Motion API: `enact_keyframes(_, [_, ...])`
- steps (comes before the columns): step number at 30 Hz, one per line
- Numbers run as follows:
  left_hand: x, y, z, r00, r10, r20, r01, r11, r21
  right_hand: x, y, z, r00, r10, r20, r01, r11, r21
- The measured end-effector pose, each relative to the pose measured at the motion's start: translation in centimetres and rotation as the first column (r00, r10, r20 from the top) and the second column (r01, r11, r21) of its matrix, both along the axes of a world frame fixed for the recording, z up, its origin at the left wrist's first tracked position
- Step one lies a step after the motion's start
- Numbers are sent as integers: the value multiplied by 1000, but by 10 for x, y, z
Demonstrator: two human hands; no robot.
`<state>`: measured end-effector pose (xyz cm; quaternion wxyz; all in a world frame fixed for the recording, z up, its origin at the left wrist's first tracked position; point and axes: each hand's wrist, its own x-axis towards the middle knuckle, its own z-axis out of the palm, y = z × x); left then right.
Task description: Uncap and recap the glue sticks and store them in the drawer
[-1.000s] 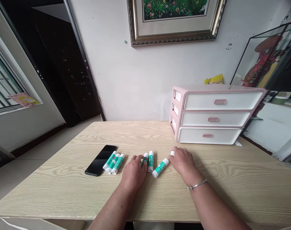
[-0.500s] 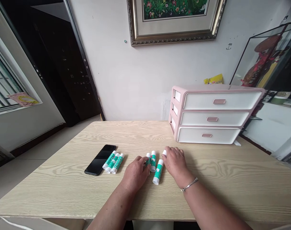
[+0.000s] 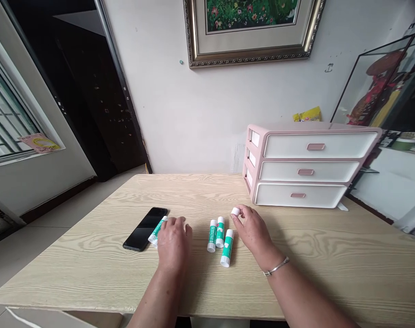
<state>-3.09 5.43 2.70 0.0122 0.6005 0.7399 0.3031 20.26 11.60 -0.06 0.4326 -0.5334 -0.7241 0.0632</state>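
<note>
My left hand [image 3: 174,243] is over the left-hand group of glue sticks, its thumb apart from its fingers, and nothing shows in its grasp. One green-and-white glue stick [image 3: 157,230] of that group pokes out beside it, against the phone; the hand covers most of the others. My right hand [image 3: 253,228] pinches a small white cap [image 3: 235,211] between thumb and fingers; whether a stick is attached behind it is hidden. Between the hands lie a glue stick [image 3: 212,236], a second glue stick [image 3: 220,232] touching it, and a third glue stick [image 3: 227,248] nearer me.
A black phone [image 3: 144,230] lies flat on the wooden table [image 3: 101,269] at left. A pink-and-white drawer unit [image 3: 303,171] stands at the back right, with a yellow packet [image 3: 308,114] behind its top. A framed picture [image 3: 250,59] hangs on the wall.
My left hand has moved left, off the middle glue sticks to the group by the phone. My right hand still pinches the white cap, now turned and lifted slightly.
</note>
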Motion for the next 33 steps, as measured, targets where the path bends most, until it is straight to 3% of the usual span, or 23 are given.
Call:
enact_keyframes(3, [-12,1,-2,975,144,-171,-153,987,-45,-2,4,-1,936,99,-339,-131,989,-73])
enact_keyframes(7, [-17,2,-7,918,191,-349,-253,957,-143,-3,6,5,653,135,-745,-360,921,-149])
enact_keyframes(12, [-18,4,-14,893,200,-403,-269,955,-123,4,3,17,326,17,-945,-583,791,-187])
enact_keyframes(15, [-17,7,-20,881,177,-440,-236,968,-82,8,3,19,211,-37,-977,-655,736,-169])
enact_keyframes(22, [-16,9,-24,902,115,-416,-200,965,-168,9,0,23,127,-57,-990,-774,618,-135])
enact_keyframes(29, [-12,19,-37,984,-12,-179,-11,992,-123,4,-5,29,152,-79,-985,-810,561,-170])
enact_keyframes(31, [-6,18,-36,995,-104,-11,103,993,-63,2,-6,29,160,-86,-983,-805,565,-181])
enact_keyframes(33, [3,14,-33,914,-260,312,262,964,37,1,-6,28,169,-89,-982,-795,577,-189])
